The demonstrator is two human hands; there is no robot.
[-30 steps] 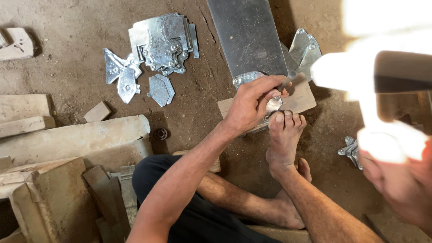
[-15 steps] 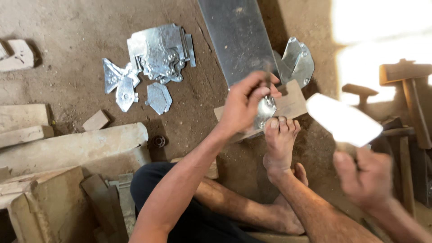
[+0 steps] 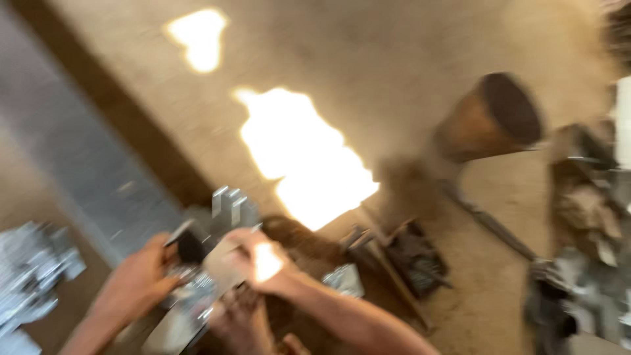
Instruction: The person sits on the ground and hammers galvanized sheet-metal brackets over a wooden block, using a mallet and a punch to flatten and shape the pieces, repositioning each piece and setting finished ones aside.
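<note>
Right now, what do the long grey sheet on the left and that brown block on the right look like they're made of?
The long grey sheet looks like thin sheet metal: flat, dull silver-grey, faintly speckled. The brown block seems to be wood, warm brown with a darker round end face, though the blur leaves that open. Both hands meet over shiny, metal-looking pieces.

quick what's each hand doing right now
left hand: closed on a shiny metal piece
right hand: on the same piece, grip too blurred to tell
</note>
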